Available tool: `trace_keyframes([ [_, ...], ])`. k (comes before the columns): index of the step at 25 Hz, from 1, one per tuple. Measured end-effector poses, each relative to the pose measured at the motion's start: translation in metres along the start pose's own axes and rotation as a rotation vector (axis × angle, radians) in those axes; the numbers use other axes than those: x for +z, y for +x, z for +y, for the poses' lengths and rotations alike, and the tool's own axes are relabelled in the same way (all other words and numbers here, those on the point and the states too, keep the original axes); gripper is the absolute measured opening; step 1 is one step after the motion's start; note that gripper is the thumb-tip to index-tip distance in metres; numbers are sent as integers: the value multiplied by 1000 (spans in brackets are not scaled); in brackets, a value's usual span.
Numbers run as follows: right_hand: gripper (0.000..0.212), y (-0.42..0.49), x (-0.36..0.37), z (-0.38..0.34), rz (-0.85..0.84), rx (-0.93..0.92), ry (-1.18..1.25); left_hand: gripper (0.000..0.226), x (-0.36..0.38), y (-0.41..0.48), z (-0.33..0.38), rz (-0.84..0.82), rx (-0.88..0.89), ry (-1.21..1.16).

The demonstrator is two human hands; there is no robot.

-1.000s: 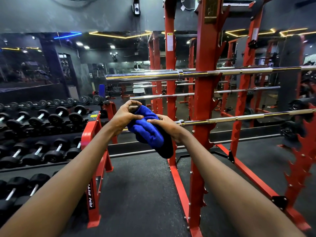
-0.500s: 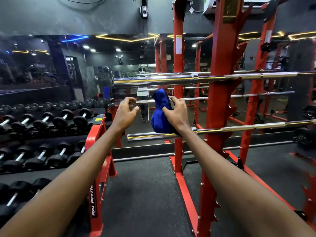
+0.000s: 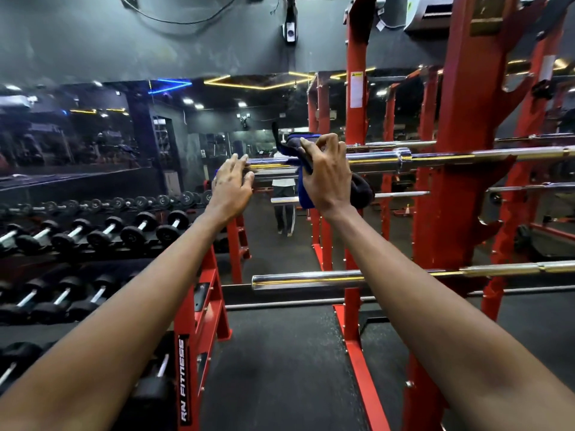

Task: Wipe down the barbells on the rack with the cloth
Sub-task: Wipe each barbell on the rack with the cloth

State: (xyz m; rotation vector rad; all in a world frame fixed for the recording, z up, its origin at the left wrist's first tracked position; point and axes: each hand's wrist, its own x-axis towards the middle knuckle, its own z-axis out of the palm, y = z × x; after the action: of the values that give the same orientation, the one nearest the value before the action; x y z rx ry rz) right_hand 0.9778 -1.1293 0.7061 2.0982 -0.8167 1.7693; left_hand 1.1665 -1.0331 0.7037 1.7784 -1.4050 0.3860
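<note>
1. The right hand (image 3: 326, 174) has its fingers curled and pinching a blue cloth (image 3: 294, 143), which is bunched over the top barbell (image 3: 435, 157). Part of the cloth hangs below the palm.
2. The left hand (image 3: 231, 180) has fingers loosely spread and fairly straight. The tips touch the bar's free end, just left of the right fingers, with the thumb below. It does not look closed around the bar.
3. The cloth is soft, light and floppy. It probably works best wrapped round the bar under the fingers, not pinched at one edge.
4. The bar is stiff, heavy polished steel, likely slippery under cloth. It rests on the red rack (image 3: 460, 213) to the right of the fingers, so steadying the free end should be enough without lifting.
5. A lower barbell (image 3: 311, 279) lies well beneath both hands, not yet touched.
</note>
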Motion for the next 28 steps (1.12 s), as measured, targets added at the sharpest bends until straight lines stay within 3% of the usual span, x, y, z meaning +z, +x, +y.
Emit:
trace_keyframes([
  [3, 51, -4, 26, -11, -65, -103, -7, 50, 3, 14, -15, 31, 53, 13],
  [7, 54, -23, 45, -23, -158, -214, 126, 30, -3, 33, -38, 52, 104, -138],
  [10, 54, -30, 52, -11, -108, -303, -56, 30, -10, 43, -48, 18, 89, -231],
  [14, 56, -17, 62, -11, -77, -79, -57, 35, -19, 50, -57, -58, 125, -287],
  [18, 49, -2, 83, -36, 56, 187, 37, 45, -21, 57, -78, -202, 78, -503],
  [21, 47, -10, 107, -78, 61, 78, 14, 61, -22, 53, -76, -281, 39, -770],
  [25, 45, -11, 110, -76, 83, -57, -48, 79, -22, 45, -72, -304, 54, -857],
  [28, 44, -13, 98, -41, 191, 65, -35, 92, -17, 47, -82, -313, 20, -801],
])
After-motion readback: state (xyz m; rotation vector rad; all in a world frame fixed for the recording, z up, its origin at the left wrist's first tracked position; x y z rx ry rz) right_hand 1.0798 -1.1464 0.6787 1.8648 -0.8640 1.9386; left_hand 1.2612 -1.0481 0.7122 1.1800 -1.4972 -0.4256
